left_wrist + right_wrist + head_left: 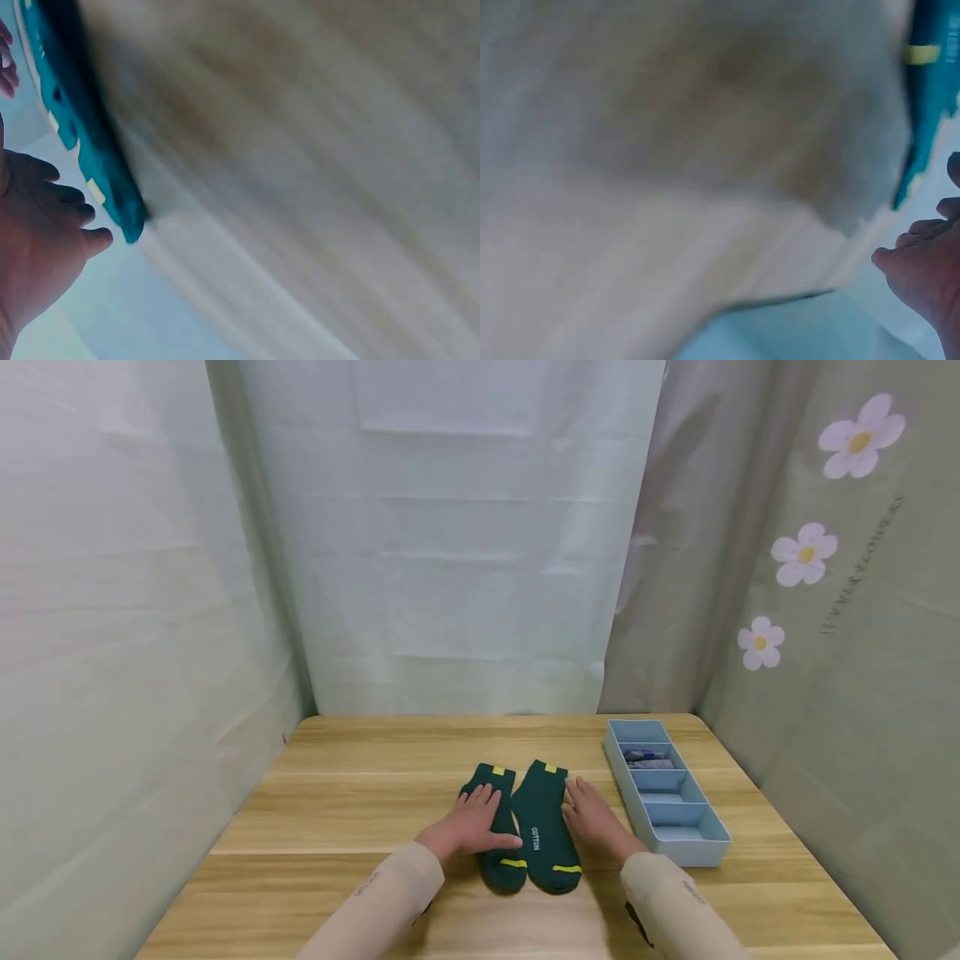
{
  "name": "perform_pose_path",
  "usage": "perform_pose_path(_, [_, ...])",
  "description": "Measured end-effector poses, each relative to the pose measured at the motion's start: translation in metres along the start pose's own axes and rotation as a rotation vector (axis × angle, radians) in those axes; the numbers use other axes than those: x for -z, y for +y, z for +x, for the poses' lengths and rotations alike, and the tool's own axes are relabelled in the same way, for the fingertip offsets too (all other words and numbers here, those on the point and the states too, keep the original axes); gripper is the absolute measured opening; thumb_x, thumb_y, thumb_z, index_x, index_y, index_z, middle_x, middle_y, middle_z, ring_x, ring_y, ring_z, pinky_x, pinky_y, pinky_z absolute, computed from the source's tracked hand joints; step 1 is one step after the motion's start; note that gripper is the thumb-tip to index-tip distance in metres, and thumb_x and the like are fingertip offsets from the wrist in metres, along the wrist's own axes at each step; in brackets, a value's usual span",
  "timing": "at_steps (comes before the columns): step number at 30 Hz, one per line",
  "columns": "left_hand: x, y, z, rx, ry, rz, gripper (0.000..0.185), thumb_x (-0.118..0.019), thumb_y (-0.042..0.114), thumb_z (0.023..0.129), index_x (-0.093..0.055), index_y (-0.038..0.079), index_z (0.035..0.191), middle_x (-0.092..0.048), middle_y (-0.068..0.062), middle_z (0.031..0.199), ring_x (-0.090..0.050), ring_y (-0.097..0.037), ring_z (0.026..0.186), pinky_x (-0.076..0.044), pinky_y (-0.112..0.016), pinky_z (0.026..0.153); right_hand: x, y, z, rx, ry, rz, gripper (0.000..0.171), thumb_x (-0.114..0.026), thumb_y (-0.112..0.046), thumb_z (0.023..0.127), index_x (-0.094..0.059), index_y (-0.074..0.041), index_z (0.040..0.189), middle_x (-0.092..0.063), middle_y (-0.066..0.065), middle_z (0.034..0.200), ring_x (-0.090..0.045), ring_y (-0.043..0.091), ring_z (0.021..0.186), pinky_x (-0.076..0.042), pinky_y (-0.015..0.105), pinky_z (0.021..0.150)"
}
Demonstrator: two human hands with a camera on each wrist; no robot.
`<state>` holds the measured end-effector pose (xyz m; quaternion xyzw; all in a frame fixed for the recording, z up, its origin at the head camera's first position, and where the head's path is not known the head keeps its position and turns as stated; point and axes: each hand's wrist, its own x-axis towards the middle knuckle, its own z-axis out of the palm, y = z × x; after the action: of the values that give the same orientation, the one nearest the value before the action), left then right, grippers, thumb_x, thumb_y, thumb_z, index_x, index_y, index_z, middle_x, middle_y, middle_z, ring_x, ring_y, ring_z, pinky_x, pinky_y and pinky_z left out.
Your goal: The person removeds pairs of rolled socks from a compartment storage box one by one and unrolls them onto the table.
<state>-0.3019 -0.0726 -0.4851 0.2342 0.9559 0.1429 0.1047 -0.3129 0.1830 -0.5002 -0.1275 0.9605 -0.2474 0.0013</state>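
Two dark green socks with yellow marks lie side by side on the wooden table (337, 793): the left sock (501, 831) and the right sock (546, 827), which bears white lettering. My left hand (474, 821) rests flat on the left sock with its fingers spread. My right hand (592, 814) lies flat on the table, touching the right sock's right edge. In the left wrist view, the left hand (37, 240) shows beside a blurred green sock (90, 142). The right wrist view is blurred too, with the right hand (922, 270) below a sock's edge (930, 82).
A light blue divided tray (678, 847) stands to the right of my right hand, holding a pen and small items in its far compartments. Pale fabric curtains close in the table on three sides; the right one carries flower prints.
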Motion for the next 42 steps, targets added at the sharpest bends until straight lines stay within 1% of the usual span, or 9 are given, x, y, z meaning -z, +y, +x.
perform_pose_path(6, [0.017, 0.004, 0.006, -0.035, 0.055, -0.037, 0.089, -0.059, 0.061, 0.091, -0.033, 0.004, 0.154, -0.024, -0.021, 0.160, -0.018, -0.037, 0.148, -0.017, -0.055, 0.117, 0.032, -0.014, 0.001, 0.062, 0.023, 0.094, 0.052, -0.048, -0.013, 0.105, -0.032, 0.006, 0.151, -0.025, 0.033, 0.155, -0.025, 0.047, 0.143, -0.023, 0.060, 0.113])
perform_pose_path(12, [0.022, 0.016, 0.013, -0.065, 0.094, 0.010, 0.087, -0.057, 0.063, 0.092, -0.032, 0.009, 0.156, -0.026, -0.018, 0.160, -0.022, -0.034, 0.148, -0.020, -0.051, 0.118, 0.070, 0.000, -0.004, 0.065, 0.044, 0.110, 0.055, -0.048, -0.022, 0.106, -0.031, 0.004, 0.152, -0.026, 0.029, 0.156, -0.026, 0.047, 0.142, -0.026, 0.062, 0.111])
perform_pose_path(15, [0.021, 0.028, 0.016, -0.086, 0.110, 0.022, 0.086, -0.057, 0.063, 0.092, -0.031, 0.011, 0.156, -0.026, -0.016, 0.160, -0.024, -0.033, 0.147, -0.022, -0.049, 0.117, 0.087, 0.012, -0.008, 0.075, 0.056, 0.098, 0.056, -0.049, -0.023, 0.106, -0.032, 0.005, 0.152, -0.028, 0.029, 0.155, -0.028, 0.048, 0.141, -0.027, 0.063, 0.110])
perform_pose_path(19, [0.017, 0.050, 0.019, -0.103, 0.120, 0.018, 0.084, -0.057, 0.061, 0.093, -0.032, 0.012, 0.156, -0.026, -0.014, 0.161, -0.025, -0.031, 0.147, -0.023, -0.047, 0.117, 0.104, 0.027, -0.016, 0.090, 0.085, 0.063, 0.056, -0.051, -0.025, 0.105, -0.035, 0.005, 0.150, -0.033, 0.029, 0.153, -0.034, 0.048, 0.138, -0.030, 0.063, 0.108])
perform_pose_path(23, [0.011, 0.071, 0.024, -0.158, 0.121, 0.013, 0.082, -0.056, 0.061, 0.094, -0.033, 0.013, 0.156, -0.027, -0.014, 0.160, -0.025, -0.029, 0.147, -0.024, -0.045, 0.117, 0.121, 0.046, -0.027, 0.101, 0.121, 0.030, 0.057, -0.053, -0.026, 0.104, -0.038, 0.006, 0.148, -0.036, 0.030, 0.151, -0.038, 0.050, 0.134, -0.032, 0.064, 0.106])
perform_pose_path(26, [0.007, 0.084, 0.027, -0.186, 0.133, 0.007, 0.081, -0.055, 0.061, 0.094, -0.034, 0.013, 0.155, -0.029, -0.013, 0.160, -0.026, -0.029, 0.147, -0.026, -0.044, 0.117, 0.134, 0.058, -0.034, 0.093, 0.138, 0.020, 0.057, -0.056, -0.025, 0.103, -0.039, 0.007, 0.147, -0.037, 0.031, 0.149, -0.037, 0.051, 0.134, -0.032, 0.065, 0.106])
perform_pose_path(29, [0.005, 0.095, 0.030, -0.181, 0.141, -0.007, 0.081, -0.055, 0.061, 0.093, -0.034, 0.013, 0.155, -0.028, -0.011, 0.160, -0.027, -0.027, 0.147, -0.027, -0.042, 0.116, 0.145, 0.067, -0.037, 0.078, 0.140, -0.006, 0.058, -0.057, -0.025, 0.102, -0.039, 0.008, 0.146, -0.036, 0.033, 0.149, -0.036, 0.053, 0.134, -0.031, 0.065, 0.105])
perform_pose_path(35, [0.002, 0.116, 0.038, -0.167, 0.161, -0.059, 0.081, -0.055, 0.063, 0.092, -0.036, 0.016, 0.155, -0.030, -0.008, 0.160, -0.028, -0.022, 0.146, -0.029, -0.038, 0.115, 0.161, 0.082, -0.037, 0.070, 0.145, -0.037, 0.059, -0.059, -0.025, 0.101, -0.041, 0.009, 0.145, -0.035, 0.035, 0.148, -0.041, 0.055, 0.129, -0.035, 0.066, 0.102])
perform_pose_path(42, [-0.005, 0.139, 0.048, -0.157, 0.148, -0.138, 0.081, -0.057, 0.063, 0.091, -0.036, 0.018, 0.155, -0.029, -0.005, 0.161, -0.030, -0.019, 0.145, -0.033, -0.036, 0.114, 0.168, 0.102, -0.027, 0.048, 0.150, -0.050, 0.057, -0.062, -0.026, 0.099, -0.046, 0.008, 0.142, -0.042, 0.035, 0.143, -0.047, 0.055, 0.123, -0.039, 0.067, 0.097])
